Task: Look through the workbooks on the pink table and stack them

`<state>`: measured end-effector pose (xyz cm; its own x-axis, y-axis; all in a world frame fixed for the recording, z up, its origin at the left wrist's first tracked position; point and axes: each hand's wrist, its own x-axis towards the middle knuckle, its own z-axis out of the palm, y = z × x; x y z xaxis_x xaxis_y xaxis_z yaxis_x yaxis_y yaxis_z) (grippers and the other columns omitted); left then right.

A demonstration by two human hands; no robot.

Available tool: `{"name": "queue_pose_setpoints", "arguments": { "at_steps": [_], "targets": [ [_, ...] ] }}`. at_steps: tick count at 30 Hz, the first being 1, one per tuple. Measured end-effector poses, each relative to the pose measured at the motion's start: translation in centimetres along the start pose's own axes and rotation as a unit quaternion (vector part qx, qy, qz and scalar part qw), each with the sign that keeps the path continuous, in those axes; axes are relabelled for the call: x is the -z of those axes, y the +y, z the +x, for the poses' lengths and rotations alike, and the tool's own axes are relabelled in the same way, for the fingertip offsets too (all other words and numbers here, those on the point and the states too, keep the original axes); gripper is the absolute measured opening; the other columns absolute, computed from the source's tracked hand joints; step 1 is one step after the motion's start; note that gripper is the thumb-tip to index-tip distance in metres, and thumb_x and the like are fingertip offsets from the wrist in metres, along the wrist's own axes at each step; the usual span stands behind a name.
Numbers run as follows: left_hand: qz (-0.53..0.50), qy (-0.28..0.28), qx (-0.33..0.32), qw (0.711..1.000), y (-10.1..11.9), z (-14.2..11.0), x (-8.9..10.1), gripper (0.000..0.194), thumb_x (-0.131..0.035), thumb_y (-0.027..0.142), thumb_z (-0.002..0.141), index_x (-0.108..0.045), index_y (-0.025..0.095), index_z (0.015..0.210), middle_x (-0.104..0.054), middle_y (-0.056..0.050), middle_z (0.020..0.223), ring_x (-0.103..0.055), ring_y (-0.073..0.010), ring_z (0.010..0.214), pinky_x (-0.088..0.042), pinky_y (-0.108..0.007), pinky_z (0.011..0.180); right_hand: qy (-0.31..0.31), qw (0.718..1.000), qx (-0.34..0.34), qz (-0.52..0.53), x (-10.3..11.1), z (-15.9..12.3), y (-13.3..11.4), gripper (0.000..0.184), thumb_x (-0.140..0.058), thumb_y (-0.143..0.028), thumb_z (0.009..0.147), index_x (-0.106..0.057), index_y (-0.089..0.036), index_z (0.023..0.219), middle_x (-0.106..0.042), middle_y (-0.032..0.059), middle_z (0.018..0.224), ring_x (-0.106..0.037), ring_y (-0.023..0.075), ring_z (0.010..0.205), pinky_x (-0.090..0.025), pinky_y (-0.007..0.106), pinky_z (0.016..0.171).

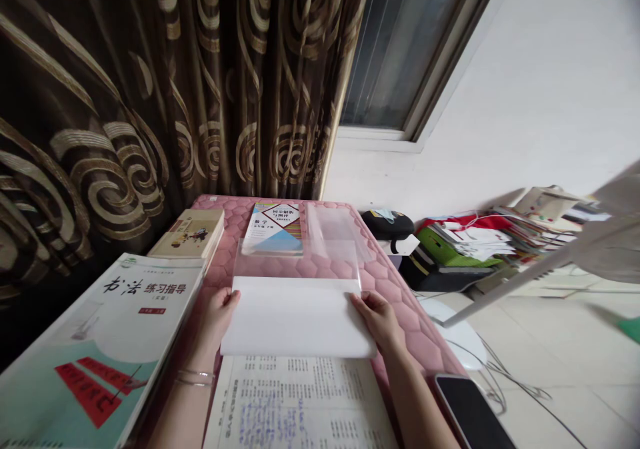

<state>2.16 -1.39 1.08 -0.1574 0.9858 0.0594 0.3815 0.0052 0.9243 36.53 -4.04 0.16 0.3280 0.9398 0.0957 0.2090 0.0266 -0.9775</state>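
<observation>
My left hand [217, 319] and my right hand [377, 319] grip the opposite side edges of a flat white sheet [297, 319]. A clear plastic film [295, 259] extends from its far edge across the pink quilted mat [400, 302]. Beyond the film lies a maths book [274, 229], its corner close to the plastic. A calligraphy workbook [145, 316] lies left of my left hand, and a printed page with blue handwriting [295, 402] lies beneath my forearms' side of the sheet. Thin silver bangles [195, 377] circle my left wrist.
A small illustrated book [187, 234] lies at the mat's far left. A black phone [470, 412] sits by the right edge. A patterned curtain [100, 102] hangs left; piled papers and books [490, 242] sit on the tiled floor right, near a white fan [600, 236].
</observation>
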Motion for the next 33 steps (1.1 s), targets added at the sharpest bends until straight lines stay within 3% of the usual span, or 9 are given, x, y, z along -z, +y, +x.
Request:
{"name": "queue_pose_setpoints", "arguments": {
  "at_steps": [13, 19, 23, 33],
  "targets": [
    [0.02, 0.036, 0.001, 0.999, 1.9, -0.8, 0.0, 0.034, -0.054, 0.05, 0.069, -0.047, 0.021, 0.053, -0.044, 0.004, 0.05, -0.041, -0.0123, 0.052, -0.029, -0.023, 0.047, 0.016, 1.0, -0.006, -0.007, -0.2, -0.2, -1.0, 0.058, -0.068, -0.074, 0.056, -0.051, -0.019, 0.056, -0.046, -0.0018, 0.054, -0.037, 0.0107, 0.051, -0.028, 0.024, 0.045],
    [-0.024, -0.01, 0.013, 1.0, 0.8, -0.1, 0.2, 0.037, -0.055, 0.056, 0.065, -0.049, 0.02, 0.057, -0.044, 0.004, 0.052, -0.04, -0.0121, 0.052, -0.031, -0.023, 0.049, 0.017, 1.0, -0.017, 0.01, -0.4, -0.3, -1.0, 0.057, -0.07, -0.073, 0.056, -0.053, -0.019, 0.058, -0.049, -0.0017, 0.055, -0.039, 0.0109, 0.052, -0.03, 0.024, 0.046],
    [-0.002, 0.015, 0.005, 1.0, 0.1, 0.0, -0.1, 0.035, -0.054, 0.054, 0.067, -0.046, 0.022, 0.058, -0.04, 0.006, 0.051, -0.037, -0.0112, 0.051, -0.028, -0.022, 0.048, 0.01, 0.999, -0.03, 0.025, -0.3, -0.4, -1.1, 0.056, -0.071, -0.072, 0.056, -0.056, -0.018, 0.061, -0.051, -0.0017, 0.055, -0.04, 0.0108, 0.051, -0.03, 0.023, 0.045],
    [0.04, 0.036, -0.004, 0.999, 2.3, -0.9, 0.0, 0.033, -0.053, 0.051, 0.068, -0.044, 0.022, 0.054, -0.041, 0.004, 0.051, -0.039, -0.0123, 0.052, -0.028, -0.024, 0.048, -0.027, 0.998, -0.056, 0.02, 0.3, 0.1, -0.2, 0.058, -0.072, -0.072, 0.055, -0.051, -0.018, 0.055, -0.046, -0.0034, 0.051, -0.035, 0.0086, 0.049, -0.024, 0.023, 0.045]
  ]
}}
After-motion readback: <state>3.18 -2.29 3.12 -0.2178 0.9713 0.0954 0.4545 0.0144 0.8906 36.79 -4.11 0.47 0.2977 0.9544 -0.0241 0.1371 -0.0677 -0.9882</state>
